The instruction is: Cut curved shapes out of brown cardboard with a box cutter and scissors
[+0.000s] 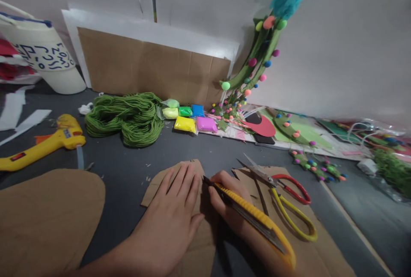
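Note:
My left hand lies flat with its fingers stretched over a cut piece of cardboard on the dark tabletop. In my right hand is a yellow utility knife, gripped near its front. The knife's dark tip is at the right edge of that cardboard, close to my left fingertips; I cannot tell whether it touches. Beyond the right hand, scissors with one red and one yellow handle rest, blades apart, on another cardboard sheet.
A rounded cardboard piece and a yellow glue gun are at left. Behind lie green yarn, bright clay packets and a cardboard panel against the wall. A pom-pom decoration stands back right; a white bucket stands back left.

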Tool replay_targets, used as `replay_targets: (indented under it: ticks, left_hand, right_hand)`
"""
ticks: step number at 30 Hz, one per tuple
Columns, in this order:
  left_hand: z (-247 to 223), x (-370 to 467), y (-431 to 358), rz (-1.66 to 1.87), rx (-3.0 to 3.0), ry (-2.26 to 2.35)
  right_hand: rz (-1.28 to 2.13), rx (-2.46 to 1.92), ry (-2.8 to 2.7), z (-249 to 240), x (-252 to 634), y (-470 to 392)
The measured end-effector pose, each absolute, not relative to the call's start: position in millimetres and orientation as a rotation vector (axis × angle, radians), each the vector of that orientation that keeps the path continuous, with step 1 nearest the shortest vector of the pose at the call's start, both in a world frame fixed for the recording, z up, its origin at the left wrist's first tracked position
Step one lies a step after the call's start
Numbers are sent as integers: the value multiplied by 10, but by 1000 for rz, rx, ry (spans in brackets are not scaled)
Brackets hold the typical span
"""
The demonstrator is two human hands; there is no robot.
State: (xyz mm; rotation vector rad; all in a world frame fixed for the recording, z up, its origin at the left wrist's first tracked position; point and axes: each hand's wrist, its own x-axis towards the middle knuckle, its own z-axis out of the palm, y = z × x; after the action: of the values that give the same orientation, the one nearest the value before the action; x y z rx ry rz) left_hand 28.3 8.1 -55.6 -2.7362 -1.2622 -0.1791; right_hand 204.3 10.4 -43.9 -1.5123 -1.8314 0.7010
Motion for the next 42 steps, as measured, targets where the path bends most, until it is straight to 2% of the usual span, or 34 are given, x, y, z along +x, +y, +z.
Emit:
replay_targets:
  ticks: [17,34,42]
  left_hand:
    - [-557,273,70,-263,-2735,-1271]
    - [-529,283,75,-263,-2716,-1227]
    - [-482,269,124,-235,-2683,-1276]
  right_hand:
    - [742,-1519,-1788,-402,2054,98]
    - [638,-1519,-1883,-436,2052,59]
    - [849,-1546,-1806,-261,2034,166]
